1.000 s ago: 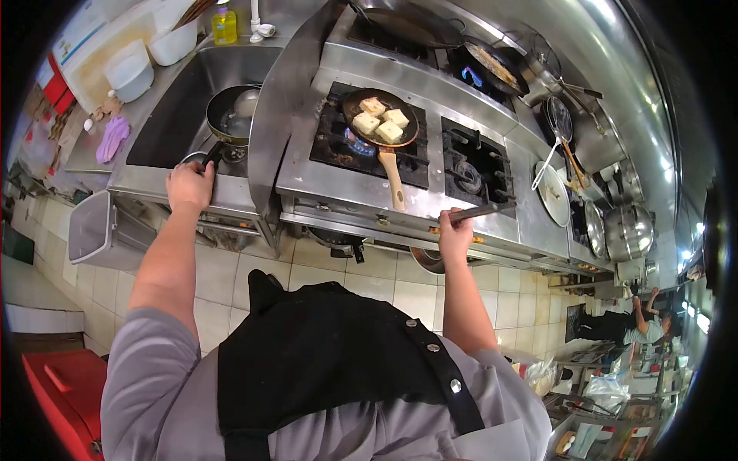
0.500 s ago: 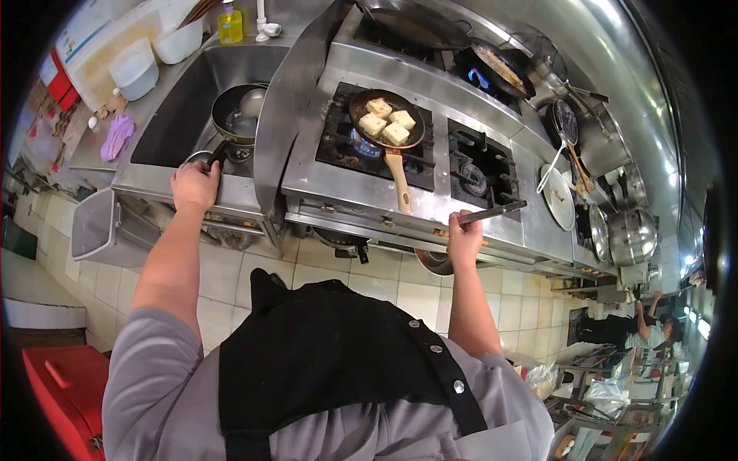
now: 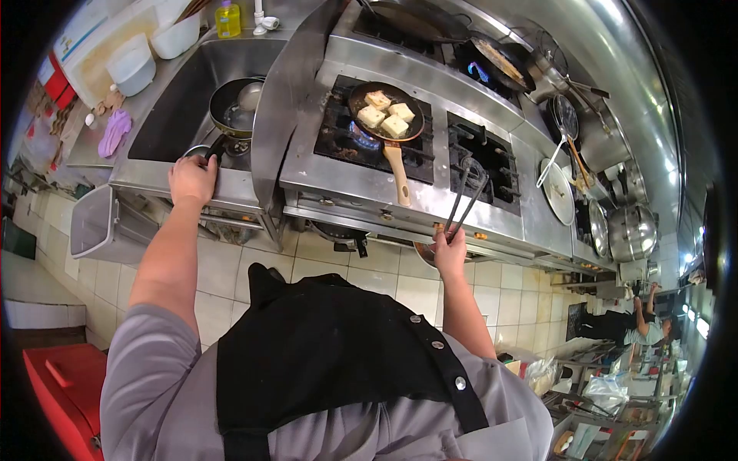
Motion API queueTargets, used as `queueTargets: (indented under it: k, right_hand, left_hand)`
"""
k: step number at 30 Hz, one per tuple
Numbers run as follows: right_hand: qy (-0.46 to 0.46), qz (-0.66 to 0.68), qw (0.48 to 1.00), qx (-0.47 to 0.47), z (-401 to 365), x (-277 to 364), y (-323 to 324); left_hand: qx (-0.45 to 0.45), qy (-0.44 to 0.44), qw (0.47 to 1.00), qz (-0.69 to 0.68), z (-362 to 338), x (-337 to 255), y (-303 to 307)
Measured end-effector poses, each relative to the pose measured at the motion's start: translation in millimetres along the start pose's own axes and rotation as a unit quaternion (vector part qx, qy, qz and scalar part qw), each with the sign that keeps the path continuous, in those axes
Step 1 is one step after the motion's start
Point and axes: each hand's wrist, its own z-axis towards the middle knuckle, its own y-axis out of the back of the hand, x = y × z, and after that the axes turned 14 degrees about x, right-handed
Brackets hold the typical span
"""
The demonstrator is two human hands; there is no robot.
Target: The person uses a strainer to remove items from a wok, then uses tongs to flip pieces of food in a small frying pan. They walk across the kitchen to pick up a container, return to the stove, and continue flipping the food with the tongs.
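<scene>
My left hand (image 3: 192,180) is at the front edge of the sink, closed at the handle end of a dark frying pan (image 3: 223,115); its fingertips are partly hidden. A ladle (image 3: 250,96) with a round metal bowl lies in that pan. My right hand (image 3: 450,250) grips dark tongs (image 3: 466,201) in front of the stove, their arms apart and pointing up towards the right burner. Left of the tongs, a small frying pan (image 3: 416,115) with a wooden handle (image 3: 397,175) sits over a lit blue flame. Several pale, square pieces of food (image 3: 394,125) are in it, slightly browned.
A metal partition (image 3: 277,115) stands between sink (image 3: 165,115) and stove. Behind are a wok (image 3: 415,19) and another pan (image 3: 500,65) by a flame. A plate (image 3: 557,192) lies right of the burners. A grey bin (image 3: 96,223) hangs below left. Another person (image 3: 634,326) stands far right.
My right hand has moved a little left and down. The tongs have swung from pointing right to pointing up, and their two arms now show apart. My left hand stays at the pan handle.
</scene>
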Motion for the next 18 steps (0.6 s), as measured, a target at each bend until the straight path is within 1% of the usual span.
queueTargets:
  k: [1,2,5,7,9,10,13,16,18]
  right_hand:
    - [-0.012,0.013,1.0,0.0,-2,5,0]
    - [-0.011,-0.037,0.999,0.005,-4,11,5]
    - [0.064,-0.14,0.988,-0.029,10,1,16]
    - [0.094,-0.105,0.988,-0.06,19,10,22]
    - [0.09,-0.08,0.99,-0.079,25,33,27]
    - [0.057,-0.061,0.993,-0.085,33,41,30]
    - [0.102,0.077,0.988,-0.086,57,56,26]
    - [0.122,0.1,0.983,-0.09,88,47,19]
    - [0.059,0.087,0.993,-0.05,93,34,10]
  left_hand:
    - [-0.001,-0.001,1.0,-0.003,1,0,0]
    - [0.004,0.001,1.0,-0.002,1,-1,0]
    - [0.01,0.005,1.0,0.0,3,-1,1]
    - [0.005,0.0,1.0,0.003,2,0,0]
    - [0.006,-0.004,1.0,-0.002,3,1,-2]
    - [0.007,-0.006,1.0,-0.005,4,2,-3]
    - [0.007,-0.008,1.0,0.01,6,3,-4]
    - [0.01,-0.008,1.0,0.012,5,3,-3]
    - [-0.001,-0.012,1.0,0.016,5,4,-5]
